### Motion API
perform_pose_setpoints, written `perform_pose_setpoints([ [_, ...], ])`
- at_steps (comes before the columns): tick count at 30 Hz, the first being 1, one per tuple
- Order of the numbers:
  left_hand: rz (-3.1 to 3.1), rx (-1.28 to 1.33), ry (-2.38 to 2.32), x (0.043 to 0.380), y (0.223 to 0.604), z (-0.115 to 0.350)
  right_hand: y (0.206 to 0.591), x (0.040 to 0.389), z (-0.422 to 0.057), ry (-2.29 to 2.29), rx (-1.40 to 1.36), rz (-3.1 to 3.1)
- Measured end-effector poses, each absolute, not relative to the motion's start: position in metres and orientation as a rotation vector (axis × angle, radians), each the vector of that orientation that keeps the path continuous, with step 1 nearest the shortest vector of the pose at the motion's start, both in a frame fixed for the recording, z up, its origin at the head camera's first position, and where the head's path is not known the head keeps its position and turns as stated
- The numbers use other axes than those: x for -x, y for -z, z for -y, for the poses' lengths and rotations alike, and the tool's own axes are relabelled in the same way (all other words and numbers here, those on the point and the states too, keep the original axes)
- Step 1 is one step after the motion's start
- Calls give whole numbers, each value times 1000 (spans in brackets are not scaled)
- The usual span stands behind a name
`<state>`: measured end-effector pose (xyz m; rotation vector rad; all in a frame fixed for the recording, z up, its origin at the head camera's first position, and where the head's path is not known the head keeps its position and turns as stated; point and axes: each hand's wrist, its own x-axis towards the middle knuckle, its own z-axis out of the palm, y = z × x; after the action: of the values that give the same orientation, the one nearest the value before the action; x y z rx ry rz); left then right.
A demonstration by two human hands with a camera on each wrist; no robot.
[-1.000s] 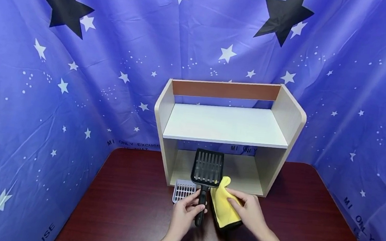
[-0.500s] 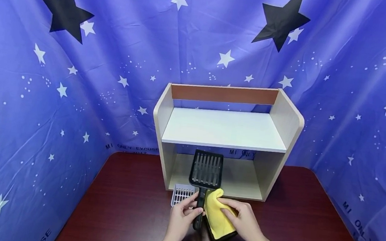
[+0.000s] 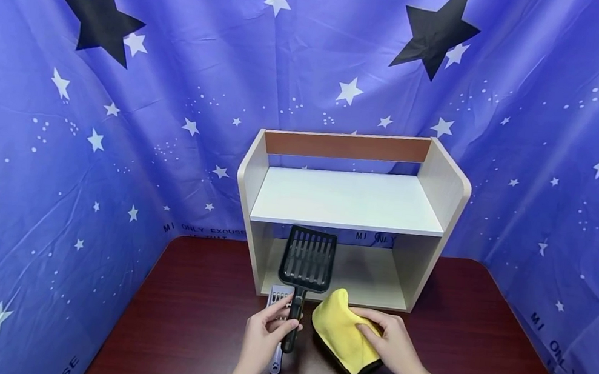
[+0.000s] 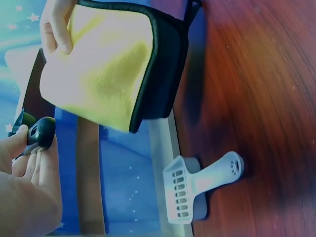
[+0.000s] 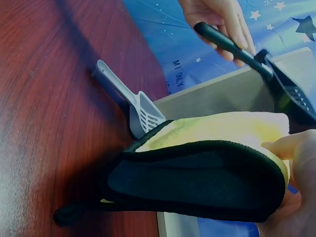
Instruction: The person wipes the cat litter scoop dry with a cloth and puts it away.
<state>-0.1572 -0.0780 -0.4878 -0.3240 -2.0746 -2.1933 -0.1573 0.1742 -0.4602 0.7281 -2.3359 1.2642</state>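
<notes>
My left hand [image 3: 260, 336] pinches the handle of a black slotted litter scoop [image 3: 307, 258], its blade held up in front of the shelf's lower opening. To its right, my right hand [image 3: 394, 344] grips a folded yellow cloth with black edging [image 3: 346, 335] between thumb and fingers. The cloth's dark underside [image 5: 197, 177] faces the right wrist camera. A gap separates cloth and black scoop in the head view. Below the left hand lies a smaller pale grey litter scoop [image 4: 212, 178] on the table; the head view shows it partly hidden by that hand.
A two-level shelf unit [image 3: 350, 198] with a white upper board stands at the back of the dark red wooden table [image 3: 181, 321]. A blue curtain with stars [image 3: 191, 66] encloses the table at the back and both sides.
The cloth moved left to the black scoop's handle, then back right. Over the last half second my left hand carried the black scoop left, and the grey scoop's handle came into view.
</notes>
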Motion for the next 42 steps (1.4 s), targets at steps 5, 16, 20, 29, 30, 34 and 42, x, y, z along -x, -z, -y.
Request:
perform_pose_setpoints([
  [5, 2106, 305, 2106, 159, 479, 85, 479, 165, -185, -1270, -691, 2339],
  [16, 2077, 330, 1987, 176, 422, 93, 491, 170, -196, -1291, -689, 2347],
  [20, 2002, 345, 1999, 200, 419, 95, 491, 168, -198, -1304, -689, 2351],
  [29, 1982, 151, 2061, 247, 375, 97, 498, 169, -199, -1311, -663, 2379],
  [30, 1971, 133, 2066, 251, 371, 97, 499, 169, -198, -1298, -668, 2377],
  [34, 1907, 96, 2149, 264, 359, 99, 503, 168, -199, -1271, -685, 2377],
  [42, 1889, 103, 2204, 269, 351, 104, 501, 165, -202, -1292, -655, 2379],
])
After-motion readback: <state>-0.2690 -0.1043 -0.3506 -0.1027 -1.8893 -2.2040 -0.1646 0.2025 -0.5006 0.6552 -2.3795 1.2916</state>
